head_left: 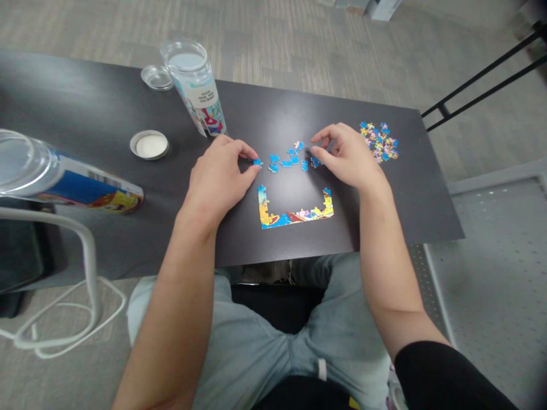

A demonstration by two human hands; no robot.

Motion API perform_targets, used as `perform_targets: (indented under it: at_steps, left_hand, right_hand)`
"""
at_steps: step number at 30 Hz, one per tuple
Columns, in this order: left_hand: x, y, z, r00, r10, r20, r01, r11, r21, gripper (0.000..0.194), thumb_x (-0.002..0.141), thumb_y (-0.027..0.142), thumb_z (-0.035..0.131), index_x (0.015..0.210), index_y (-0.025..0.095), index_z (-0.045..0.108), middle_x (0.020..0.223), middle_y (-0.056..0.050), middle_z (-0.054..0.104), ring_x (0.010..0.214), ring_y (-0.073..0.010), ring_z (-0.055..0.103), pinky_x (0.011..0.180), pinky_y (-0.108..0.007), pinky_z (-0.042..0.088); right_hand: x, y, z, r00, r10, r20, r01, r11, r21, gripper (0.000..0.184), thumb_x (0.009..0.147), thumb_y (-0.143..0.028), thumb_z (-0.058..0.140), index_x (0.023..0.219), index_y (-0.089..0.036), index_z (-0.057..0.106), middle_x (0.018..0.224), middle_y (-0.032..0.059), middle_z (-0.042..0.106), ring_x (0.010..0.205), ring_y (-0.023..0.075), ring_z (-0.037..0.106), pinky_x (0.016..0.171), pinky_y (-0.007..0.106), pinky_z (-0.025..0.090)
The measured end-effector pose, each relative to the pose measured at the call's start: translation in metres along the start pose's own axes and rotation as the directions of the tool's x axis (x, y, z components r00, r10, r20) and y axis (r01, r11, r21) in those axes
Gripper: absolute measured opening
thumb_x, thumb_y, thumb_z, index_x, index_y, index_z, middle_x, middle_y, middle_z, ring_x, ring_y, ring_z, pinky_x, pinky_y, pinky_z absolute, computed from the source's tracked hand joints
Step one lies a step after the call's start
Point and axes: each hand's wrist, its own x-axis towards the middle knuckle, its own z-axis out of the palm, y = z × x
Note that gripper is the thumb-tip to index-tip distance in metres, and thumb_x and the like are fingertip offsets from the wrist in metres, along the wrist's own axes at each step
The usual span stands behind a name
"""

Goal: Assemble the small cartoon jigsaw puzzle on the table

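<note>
Between the thumb and forefinger of my left hand (222, 176) is a small blue puzzle piece (257, 162). My right hand (344, 154) hovers over the table with thumb and forefinger a little apart and no piece visible between them. Just below its fingertips lies a dark blue puzzle piece (315, 162). Several loose blue pieces (294, 159) are spread between both hands. Closer to my body, joined pieces form a U-shaped puzzle border (294, 217), its bottom and two sides connected. A heap of mixed colourful pieces (379, 141) lies beyond my right wrist.
A clear-topped printed canister (199, 91) stands at the table's far edge, beside a metal lid (157, 77). Another lid (149, 145) lies nearer. A second canister (85, 179) is at the left, with a white cable (90, 267) below. The dark table (405, 199) ends at the right.
</note>
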Motion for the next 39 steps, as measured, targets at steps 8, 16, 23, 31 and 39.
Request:
perform_targets:
  at_steps: [8,16,23,31,39]
  left_hand:
    - [0.001,0.0,-0.007,0.998,-0.021,0.056,0.035,0.965,-0.26,0.005,0.103,0.026,0.089,0.108,0.026,0.089,0.109,-0.005,0.093,0.089,-0.0246,0.073,0.086,-0.04,0.058]
    - [-0.001,-0.005,-0.014,0.977,0.027,0.212,0.058,0.923,-0.38,0.008,0.098,0.024,0.094,0.105,0.024,0.092,0.089,-0.002,0.083,0.082,-0.022,0.071,0.08,-0.036,0.055]
    - [0.0,-0.001,-0.015,0.979,0.03,0.202,0.036,0.949,-0.314,0.005,0.1,0.02,0.094,0.104,0.023,0.093,0.09,-0.001,0.083,0.081,-0.0203,0.068,0.08,-0.035,0.052]
    - [0.0,0.001,-0.018,0.97,0.034,0.242,0.033,0.963,-0.268,0.006,0.104,0.022,0.089,0.102,0.025,0.094,0.086,-0.001,0.08,0.083,-0.0218,0.069,0.084,-0.036,0.055]
    - [-0.001,-0.001,-0.018,0.968,0.048,0.247,0.019,0.965,-0.26,0.007,0.102,0.02,0.088,0.104,0.024,0.094,0.086,0.0,0.08,0.08,-0.0206,0.066,0.084,-0.036,0.053]
  right_hand:
    - [0.0,-0.005,-0.001,0.999,-0.023,0.05,0.024,0.999,-0.024,0.019,0.109,-0.024,0.084,0.128,-0.027,0.087,0.112,0.0095,0.082,0.106,0.0364,0.081,0.108,0.058,0.069]
    - [-0.001,-0.004,-0.002,0.998,-0.011,0.067,0.012,1.0,-0.011,0.021,0.109,-0.026,0.087,0.13,-0.027,0.088,0.118,0.0125,0.087,0.123,0.042,0.086,0.117,0.062,0.07]
    - [-0.002,-0.004,-0.002,0.997,-0.01,0.08,0.011,1.0,-0.015,0.022,0.109,-0.026,0.087,0.131,-0.026,0.09,0.117,0.0135,0.087,0.119,0.0425,0.087,0.114,0.063,0.071]
    - [-0.002,-0.005,-0.002,0.996,-0.005,0.091,0.005,1.0,-0.002,0.022,0.111,-0.035,0.088,0.131,-0.026,0.089,0.117,0.0126,0.087,0.116,0.0407,0.085,0.111,0.062,0.071]
    - [-0.003,-0.009,-0.002,0.995,0.005,0.099,-0.005,1.0,-0.007,0.022,0.109,-0.033,0.089,0.13,-0.025,0.09,0.119,0.0139,0.087,0.114,0.0412,0.084,0.111,0.062,0.07]
